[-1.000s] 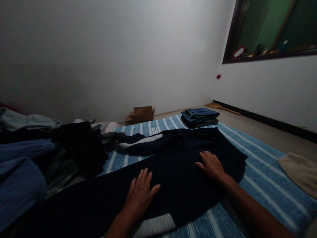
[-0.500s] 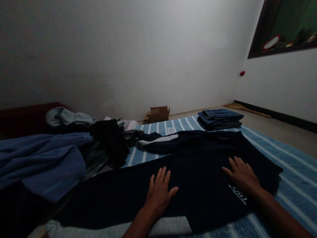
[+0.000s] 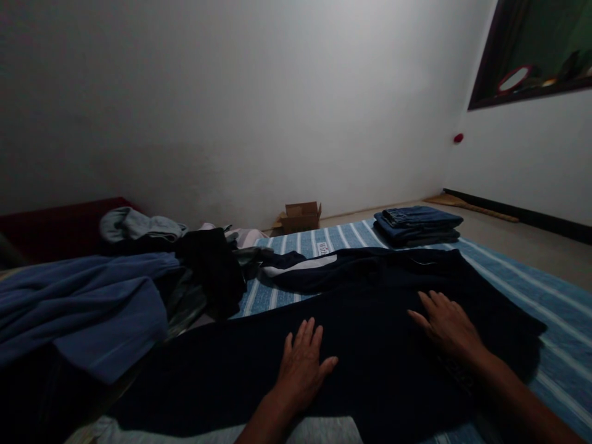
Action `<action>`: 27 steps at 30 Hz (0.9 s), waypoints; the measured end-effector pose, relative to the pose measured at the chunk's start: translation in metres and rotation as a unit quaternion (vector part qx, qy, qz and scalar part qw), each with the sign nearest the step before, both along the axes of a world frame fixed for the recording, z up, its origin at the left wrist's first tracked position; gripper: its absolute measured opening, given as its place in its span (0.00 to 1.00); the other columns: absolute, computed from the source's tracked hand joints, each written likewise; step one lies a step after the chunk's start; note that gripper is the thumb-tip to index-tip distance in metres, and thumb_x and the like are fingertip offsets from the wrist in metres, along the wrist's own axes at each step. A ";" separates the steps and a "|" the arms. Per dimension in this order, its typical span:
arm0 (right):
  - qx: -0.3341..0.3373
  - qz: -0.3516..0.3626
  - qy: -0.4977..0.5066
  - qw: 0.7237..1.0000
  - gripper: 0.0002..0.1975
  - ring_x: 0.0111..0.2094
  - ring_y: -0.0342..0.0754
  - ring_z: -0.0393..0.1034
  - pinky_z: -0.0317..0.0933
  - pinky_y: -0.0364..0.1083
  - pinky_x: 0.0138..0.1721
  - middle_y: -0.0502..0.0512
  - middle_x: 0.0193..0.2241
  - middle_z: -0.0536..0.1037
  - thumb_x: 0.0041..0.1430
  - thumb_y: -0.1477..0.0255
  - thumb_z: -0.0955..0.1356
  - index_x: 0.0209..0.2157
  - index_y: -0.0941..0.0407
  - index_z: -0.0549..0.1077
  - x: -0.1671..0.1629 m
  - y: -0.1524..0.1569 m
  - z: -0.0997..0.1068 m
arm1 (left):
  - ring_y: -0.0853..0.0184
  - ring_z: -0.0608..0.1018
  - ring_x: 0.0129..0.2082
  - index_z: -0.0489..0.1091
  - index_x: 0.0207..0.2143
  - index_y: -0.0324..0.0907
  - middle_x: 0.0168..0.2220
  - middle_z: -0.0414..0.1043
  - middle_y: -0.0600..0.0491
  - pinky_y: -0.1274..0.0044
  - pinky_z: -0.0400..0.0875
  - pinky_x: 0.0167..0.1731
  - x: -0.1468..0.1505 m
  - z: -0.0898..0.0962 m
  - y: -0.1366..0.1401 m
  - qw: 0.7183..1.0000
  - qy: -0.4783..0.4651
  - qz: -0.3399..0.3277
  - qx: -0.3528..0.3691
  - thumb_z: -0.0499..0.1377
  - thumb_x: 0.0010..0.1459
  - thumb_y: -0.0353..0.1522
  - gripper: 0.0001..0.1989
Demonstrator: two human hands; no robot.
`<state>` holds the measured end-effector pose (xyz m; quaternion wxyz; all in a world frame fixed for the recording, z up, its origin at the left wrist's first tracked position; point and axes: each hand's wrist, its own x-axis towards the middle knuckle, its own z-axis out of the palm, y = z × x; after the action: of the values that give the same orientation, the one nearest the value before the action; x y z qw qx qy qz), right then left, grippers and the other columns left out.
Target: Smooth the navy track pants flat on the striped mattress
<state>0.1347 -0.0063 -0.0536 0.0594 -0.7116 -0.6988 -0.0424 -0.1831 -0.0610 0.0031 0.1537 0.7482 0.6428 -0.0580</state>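
Note:
A pair of dark navy trousers (image 3: 370,345) lies spread over the bed, with a grey panel along its near edge and faint lettering near my right forearm. My left hand (image 3: 303,364) rests flat on the near leg, fingers and thumb stretched out. On the waist-side part of the cloth lies my right hand (image 3: 446,320), palm down and fingers extended. Neither hand grips anything. Beyond them, the other leg is bunched and shows a white stripe.
Several loose clothes, among them a blue garment (image 3: 102,308) and a black one (image 3: 215,271), are heaped on the left. Folded jeans (image 3: 419,223) are stacked at the far right of the striped bedsheet (image 3: 504,271). A cardboard box (image 3: 300,217) stands by the wall.
My right hand has slid slightly left across the trousers, and its forearm now covers more of the lettering. The left hand stays flat in nearly the same place. The view has shifted slightly.

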 end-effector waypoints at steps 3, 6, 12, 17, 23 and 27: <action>-0.010 0.038 0.030 0.999 0.32 0.61 0.60 0.53 0.47 0.56 0.58 0.68 0.59 0.62 0.62 0.55 0.57 0.59 0.62 0.61 -0.015 0.008 0.009 | 0.56 0.42 0.66 0.50 0.64 0.39 0.67 0.38 0.46 0.58 0.41 0.62 0.002 0.006 0.001 1.000 0.001 0.004 -0.014 0.47 0.59 0.46 0.34; -0.030 0.050 0.041 0.997 0.32 0.62 0.60 0.51 0.46 0.56 0.59 0.66 0.59 0.61 0.62 0.55 0.57 0.60 0.61 0.61 -0.027 0.011 0.005 | 0.56 0.45 0.66 0.54 0.63 0.39 0.67 0.42 0.45 0.58 0.42 0.62 0.002 0.011 0.004 1.000 0.004 0.004 -0.016 0.48 0.58 0.45 0.33; -0.031 0.046 0.045 0.997 0.31 0.64 0.59 0.46 0.43 0.57 0.60 0.65 0.62 0.56 0.62 0.54 0.57 0.60 0.59 0.61 -0.033 0.006 -0.020 | 0.60 0.56 0.63 0.59 0.59 0.37 0.64 0.53 0.42 0.64 0.51 0.61 -0.012 0.012 0.032 0.997 -0.030 -0.014 0.069 0.47 0.61 0.41 0.26; -0.029 0.049 0.049 0.997 0.32 0.64 0.58 0.46 0.44 0.57 0.60 0.64 0.62 0.57 0.62 0.54 0.57 0.60 0.59 0.62 -0.030 0.007 -0.024 | 0.63 0.60 0.62 0.60 0.56 0.37 0.61 0.57 0.43 0.72 0.55 0.60 -0.032 0.017 0.083 0.986 0.008 0.023 0.167 0.48 0.61 0.34 0.22; -0.033 0.042 0.034 0.998 0.31 0.64 0.58 0.46 0.44 0.57 0.60 0.63 0.62 0.57 0.61 0.55 0.58 0.60 0.59 0.62 -0.032 0.008 -0.024 | 0.61 0.56 0.63 0.58 0.55 0.39 0.62 0.53 0.44 0.71 0.58 0.57 -0.051 0.031 0.140 0.977 0.069 0.092 0.178 0.51 0.53 0.23 0.25; -0.028 0.041 0.046 0.998 0.31 0.63 0.58 0.47 0.44 0.56 0.60 0.63 0.62 0.57 0.61 0.54 0.57 0.59 0.58 0.63 -0.033 0.008 -0.021 | 0.59 0.59 0.61 0.58 0.53 0.40 0.59 0.57 0.44 0.70 0.61 0.53 -0.060 0.031 0.166 0.977 0.092 0.116 0.153 0.53 0.48 0.22 0.28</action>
<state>0.1021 0.0017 -0.0749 0.0727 -0.6847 -0.7251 0.0124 -0.2426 0.1046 0.0339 -0.0171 0.6749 0.7377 -0.0094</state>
